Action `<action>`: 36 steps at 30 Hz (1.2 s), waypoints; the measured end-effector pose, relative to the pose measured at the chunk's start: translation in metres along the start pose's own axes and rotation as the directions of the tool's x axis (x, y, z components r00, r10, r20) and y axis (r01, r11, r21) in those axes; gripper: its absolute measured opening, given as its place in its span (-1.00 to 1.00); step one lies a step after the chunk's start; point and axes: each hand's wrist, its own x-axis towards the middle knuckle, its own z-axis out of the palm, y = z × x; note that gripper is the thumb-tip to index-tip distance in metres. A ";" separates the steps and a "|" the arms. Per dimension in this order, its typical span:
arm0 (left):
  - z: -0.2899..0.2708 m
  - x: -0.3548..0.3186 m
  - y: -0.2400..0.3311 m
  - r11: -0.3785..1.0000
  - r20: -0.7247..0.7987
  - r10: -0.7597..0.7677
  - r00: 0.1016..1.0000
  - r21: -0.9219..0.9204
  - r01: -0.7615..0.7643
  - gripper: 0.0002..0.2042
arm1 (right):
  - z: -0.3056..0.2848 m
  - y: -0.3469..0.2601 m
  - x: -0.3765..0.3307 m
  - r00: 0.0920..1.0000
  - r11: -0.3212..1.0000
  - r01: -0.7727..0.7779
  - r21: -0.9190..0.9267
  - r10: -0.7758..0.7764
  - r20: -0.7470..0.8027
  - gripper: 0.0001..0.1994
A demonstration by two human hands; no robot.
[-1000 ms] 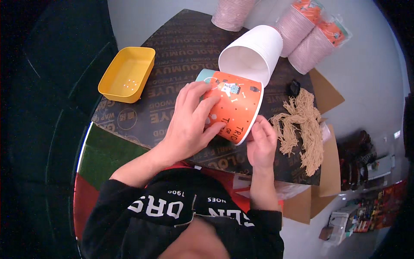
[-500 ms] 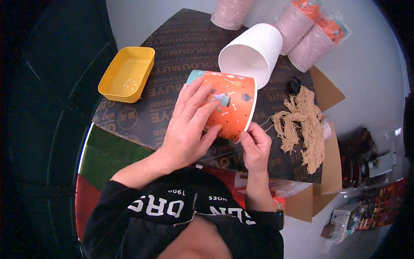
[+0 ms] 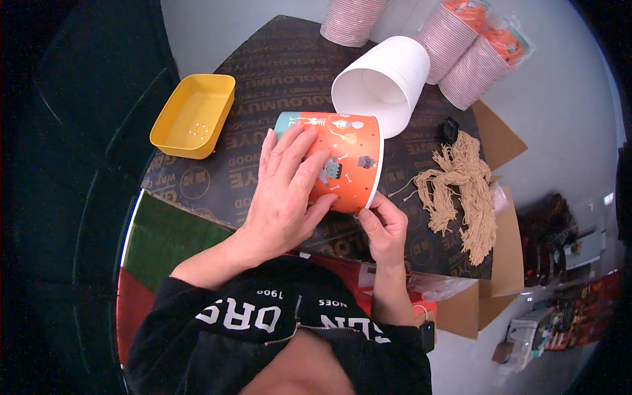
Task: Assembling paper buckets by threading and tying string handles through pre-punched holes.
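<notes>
An orange paper bucket (image 3: pixel 352 158) with a teal base band, cartoon figures and bones printed on it lies on its side, its white rim to the right. My left hand (image 3: pixel 283 191) is laid over its wall, fingers on top and thumb lower down, gripping it. At the lower end of the rim, thumb and fingers of my right hand (image 3: pixel 385 227) are pinched together; whether a strand is between them, I cannot tell. Right of that hand lies a bundle of beige yarn (image 3: pixel 471 197), with a thin loose strand reaching toward the bucket.
Behind the bucket, a stack of white paper buckets (image 3: pixel 411 72) lies on the dark printed plywood table (image 3: pixel 276 66). A yellow tray (image 3: pixel 164 115) holding several small white pieces sits left. Wrapped bucket stacks (image 3: pixel 454 39) stand at the back right; an open cardboard box (image 3: pixel 507 243) is beyond the right edge.
The bucket has shifted slightly left and rolled a little, bringing more skeleton print into view. Both hands have moved with it, the right one a little left and down.
</notes>
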 end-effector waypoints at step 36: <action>0.013 0.004 0.016 0.963 -0.201 0.038 0.979 -0.255 -0.090 -0.71 | 0.036 -0.025 0.010 0.983 0.983 0.023 0.185 0.011 -0.181 -0.87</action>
